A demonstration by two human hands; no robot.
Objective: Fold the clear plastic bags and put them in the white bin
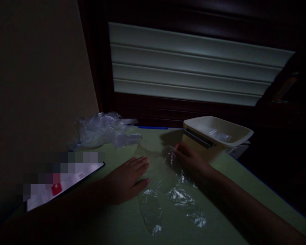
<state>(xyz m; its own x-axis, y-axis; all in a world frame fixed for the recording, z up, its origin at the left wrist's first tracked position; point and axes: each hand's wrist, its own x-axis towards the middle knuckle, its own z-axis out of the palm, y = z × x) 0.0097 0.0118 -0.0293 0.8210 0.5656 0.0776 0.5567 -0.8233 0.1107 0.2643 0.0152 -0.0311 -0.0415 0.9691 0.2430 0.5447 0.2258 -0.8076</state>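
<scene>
On a dim green table [153, 137], near and left of a cream tub [201, 123], lies a clear plastic bag [160, 177]; the left hand [130, 178] spreads flat at its left edge, the right hand [185, 153] pinches its far side.

We're counting one left hand [130, 178], one right hand [190, 158], one clear bag [151, 207], one pile of plastic [105, 129], one bin [211, 149], one screen [71, 181], one table [175, 229], and four pale slats [188, 69] are showing!

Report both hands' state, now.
Left hand: open, palm down over the clear plastic.
Right hand: closed, pinching the clear plastic's edge.
</scene>
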